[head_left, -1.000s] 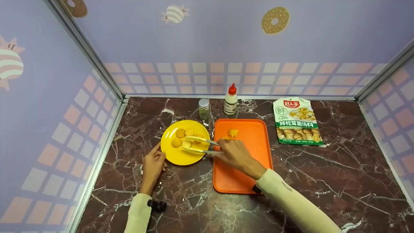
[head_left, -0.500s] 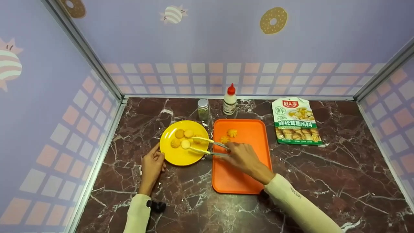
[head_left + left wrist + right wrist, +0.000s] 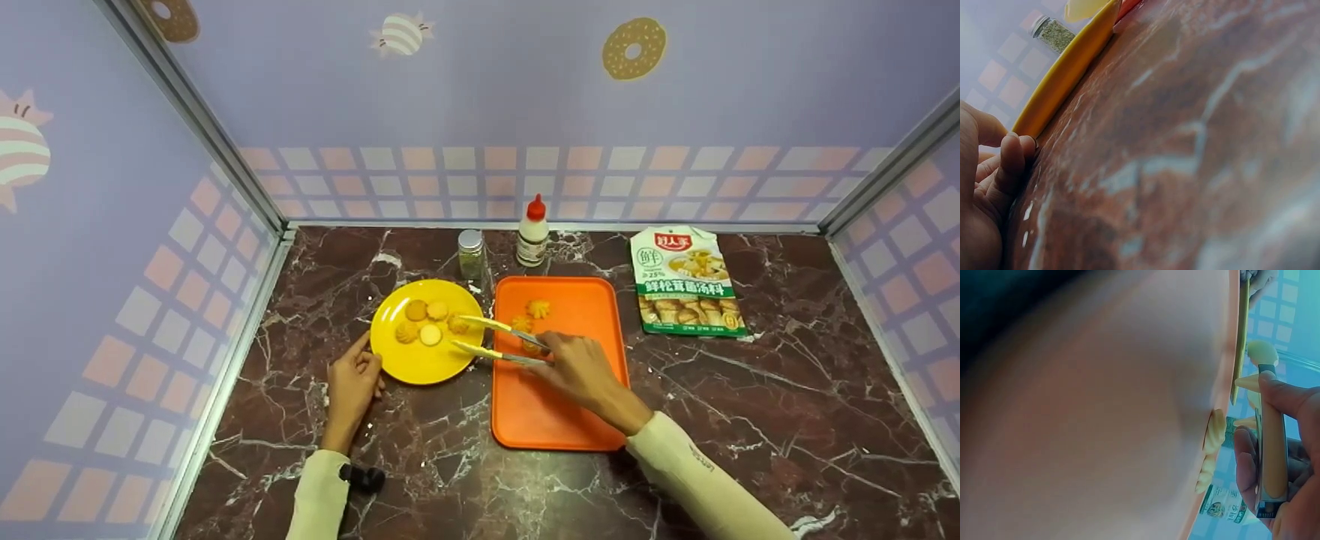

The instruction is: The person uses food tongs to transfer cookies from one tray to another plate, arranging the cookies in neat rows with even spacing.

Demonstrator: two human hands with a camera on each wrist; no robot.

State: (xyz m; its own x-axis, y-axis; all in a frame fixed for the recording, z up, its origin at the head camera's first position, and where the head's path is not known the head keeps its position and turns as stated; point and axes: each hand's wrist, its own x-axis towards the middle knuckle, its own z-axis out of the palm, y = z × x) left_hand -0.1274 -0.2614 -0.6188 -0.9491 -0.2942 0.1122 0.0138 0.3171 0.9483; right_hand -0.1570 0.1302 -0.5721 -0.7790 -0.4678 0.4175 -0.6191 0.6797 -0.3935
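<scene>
Several round cookies (image 3: pixel 430 334) lie on a yellow plate (image 3: pixel 420 367). My left hand (image 3: pixel 355 379) pinches the plate's left rim, the fingertips right at the edge in the left wrist view. My right hand (image 3: pixel 585 373) grips a pair of tongs (image 3: pixel 517 357) with yellow tips, its thumb pressed along the handle in the right wrist view. The tong arms are spread, with nothing between them, over the right part of the plate. One tip overlaps a ridged cookie (image 3: pixel 457 325) there. Under the tongs, an orange tray (image 3: pixel 555 420) bears ridged cookies (image 3: pixel 538 308) near its upper left.
Behind the plate stands a glass jar of green herbs (image 3: pixel 472 255) with a silver lid. A red-capped squeeze bottle (image 3: pixel 532 238) is beside it. A green and white food pouch (image 3: pixel 688 281) lies right of the tray. Walls enclose the marble table.
The tongs have opened and drawn back to the right, leaving a pale cookie on the plate between the others. My left hand stays at the plate's rim.
</scene>
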